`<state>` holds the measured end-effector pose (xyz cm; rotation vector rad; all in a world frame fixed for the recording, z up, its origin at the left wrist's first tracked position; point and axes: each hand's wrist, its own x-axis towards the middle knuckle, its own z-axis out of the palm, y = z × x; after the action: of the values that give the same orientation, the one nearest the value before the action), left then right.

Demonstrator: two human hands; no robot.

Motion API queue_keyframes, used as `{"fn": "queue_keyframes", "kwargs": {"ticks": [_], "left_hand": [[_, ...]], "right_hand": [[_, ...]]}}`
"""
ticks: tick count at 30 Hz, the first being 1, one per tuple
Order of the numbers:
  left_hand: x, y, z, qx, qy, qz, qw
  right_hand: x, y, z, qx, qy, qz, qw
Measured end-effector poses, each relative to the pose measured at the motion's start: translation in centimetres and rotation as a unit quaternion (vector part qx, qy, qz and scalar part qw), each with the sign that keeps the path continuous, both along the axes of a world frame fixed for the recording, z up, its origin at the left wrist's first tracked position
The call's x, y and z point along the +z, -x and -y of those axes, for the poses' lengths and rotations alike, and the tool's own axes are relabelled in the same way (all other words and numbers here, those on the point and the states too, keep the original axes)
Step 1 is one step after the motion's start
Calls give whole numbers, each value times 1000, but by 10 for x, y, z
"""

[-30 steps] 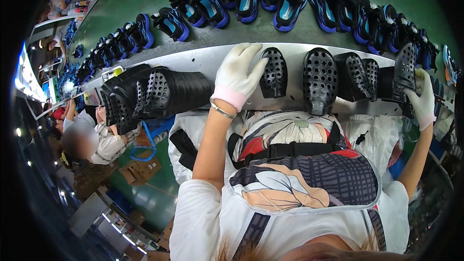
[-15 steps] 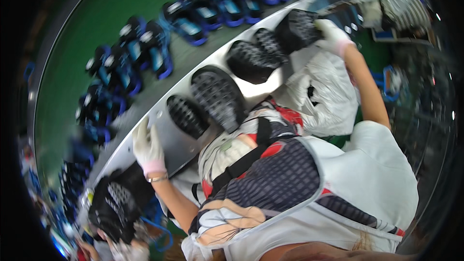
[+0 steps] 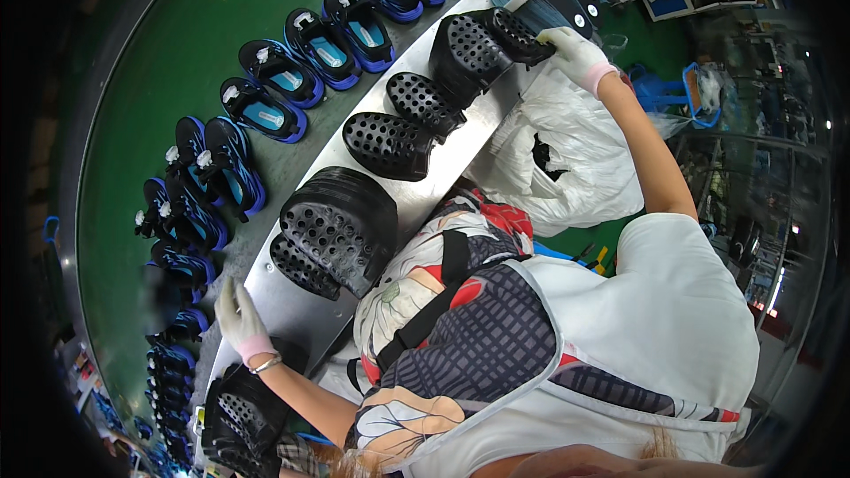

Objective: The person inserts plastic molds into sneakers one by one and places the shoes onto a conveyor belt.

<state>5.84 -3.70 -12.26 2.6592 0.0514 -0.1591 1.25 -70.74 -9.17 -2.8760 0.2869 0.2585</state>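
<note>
Both my hands wear white gloves with pink cuffs. My right hand [image 3: 574, 51] reaches far to the upper right and grips the edge of a black studded shoe sole [image 3: 482, 46] that lies on the steel ledge [image 3: 425, 199]. My left hand [image 3: 235, 317] rests flat on a bare stretch of the same ledge at the lower left, fingers apart, holding nothing. Just right of it sits a stack of black studded soles [image 3: 336, 228]. Two more soles [image 3: 403, 128] lie between the stack and my right hand.
Blue and black shoes [image 3: 292, 75] ride in pairs on the green conveyor belt [image 3: 177, 44] beyond the ledge. A white plastic bag [image 3: 571, 159] hangs below my right arm. More black soles [image 3: 239, 420] are piled at the lower left. A blue crate [image 3: 704, 93] stands far right.
My head has tilted, so the ledge now runs diagonally. My left hand left the sole it touched and moved left along the ledge. My right hand stays on the far-right sole.
</note>
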Motion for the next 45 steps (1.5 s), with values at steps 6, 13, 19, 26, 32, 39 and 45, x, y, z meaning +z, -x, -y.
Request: {"fn": "queue_keyframes", "kwargs": {"ticks": [6, 13, 19, 26, 32, 39, 45], "left_hand": [[-6, -15, 4, -13, -21, -7, 1000], [-18, -14, 26, -28, 15, -31, 999], [-12, -22, 23, 70, 124, -35, 989], [27, -63, 114, 19, 695, -191, 693], [15, -57, 80, 103, 777, -119, 610], [1, -49, 38, 262, 741, 30, 617], [-2, -64, 9, 306, 713, -20, 631]], "right_hand": [[2, 15, 20, 125, 79, 97, 984], [11, 5, 23, 141, 69, 63, 986], [92, 1, -28, 23, 2, 29, 999], [92, -104, -263, 386, -193, 132, 893], [67, -134, -394, 376, -328, -8, 866], [24, -138, -479, 422, -197, 48, 884], [30, -153, -513, 422, -168, -21, 891]]}}
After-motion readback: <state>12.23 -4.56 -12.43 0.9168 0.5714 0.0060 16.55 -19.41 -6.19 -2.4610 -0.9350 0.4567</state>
